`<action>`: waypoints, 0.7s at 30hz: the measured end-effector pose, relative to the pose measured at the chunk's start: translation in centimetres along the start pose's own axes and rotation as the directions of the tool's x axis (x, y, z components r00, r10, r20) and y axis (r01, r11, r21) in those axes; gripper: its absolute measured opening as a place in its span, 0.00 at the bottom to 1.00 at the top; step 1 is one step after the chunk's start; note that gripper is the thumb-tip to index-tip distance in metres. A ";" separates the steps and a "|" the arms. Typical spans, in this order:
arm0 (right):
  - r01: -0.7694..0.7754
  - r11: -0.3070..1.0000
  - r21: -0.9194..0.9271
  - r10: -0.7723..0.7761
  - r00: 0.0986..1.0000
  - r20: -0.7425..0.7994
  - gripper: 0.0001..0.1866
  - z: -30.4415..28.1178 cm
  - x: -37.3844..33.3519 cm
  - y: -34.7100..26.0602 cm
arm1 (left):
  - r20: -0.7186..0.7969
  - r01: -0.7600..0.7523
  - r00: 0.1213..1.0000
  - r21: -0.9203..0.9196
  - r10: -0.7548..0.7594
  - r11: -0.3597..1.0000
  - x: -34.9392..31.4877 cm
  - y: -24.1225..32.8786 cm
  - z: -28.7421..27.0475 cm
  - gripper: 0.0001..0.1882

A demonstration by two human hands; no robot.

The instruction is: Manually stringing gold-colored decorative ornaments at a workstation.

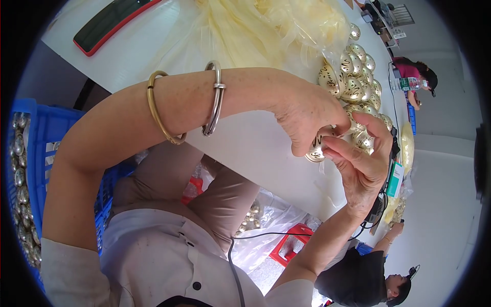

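Over the white table my left hand point(312, 110), two bangles on its forearm, is closed on a shiny gold bauble point(316, 149) with black lettering. My right hand point(360, 166) meets it from the other side, thumb and fingertips drawn together in a pinch at the bauble's upper edge. What those right fingertips grip is too small and partly covered to make out. Just beyond both hands lies a heap of similar gold baubles point(353, 88), some hidden behind my fingers.
Pale yellow plastic wrapping point(266, 30) spreads over the far table beside a dark, red-edged object point(115, 25). At my left stands a blue crate point(37, 153) of silvery baubles. A red stool point(291, 243) is below. Two other people point(358, 276) are at right.
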State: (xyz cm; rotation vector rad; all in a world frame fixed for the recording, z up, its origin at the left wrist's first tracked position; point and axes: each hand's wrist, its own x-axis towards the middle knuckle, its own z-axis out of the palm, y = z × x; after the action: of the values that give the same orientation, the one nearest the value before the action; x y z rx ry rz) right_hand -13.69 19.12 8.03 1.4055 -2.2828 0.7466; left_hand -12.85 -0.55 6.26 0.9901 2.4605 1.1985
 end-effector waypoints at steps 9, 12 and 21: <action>0.020 0.953 0.301 0.022 0.991 -0.135 0.08 -0.3 -1.1 -0.5 | -0.009 -0.046 0.999 0.048 0.046 0.998 -0.2 -0.4 0.1 0.19; -0.101 0.858 0.504 0.226 0.955 -0.193 0.08 -1.2 -3.7 -0.5 | -0.041 -0.073 0.996 0.121 0.078 0.990 -1.0 -0.2 0.1 0.19; -0.579 0.751 0.316 0.643 0.750 -0.152 0.10 -0.1 -7.2 -1.5 | -0.076 -0.095 0.990 0.300 0.123 0.949 -3.2 0.7 1.0 0.20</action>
State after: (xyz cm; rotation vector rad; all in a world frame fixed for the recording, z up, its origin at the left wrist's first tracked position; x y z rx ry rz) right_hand -9.19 23.72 4.47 0.5367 -2.5046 1.3686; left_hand -9.66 -1.73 5.92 1.1850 2.7502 0.9415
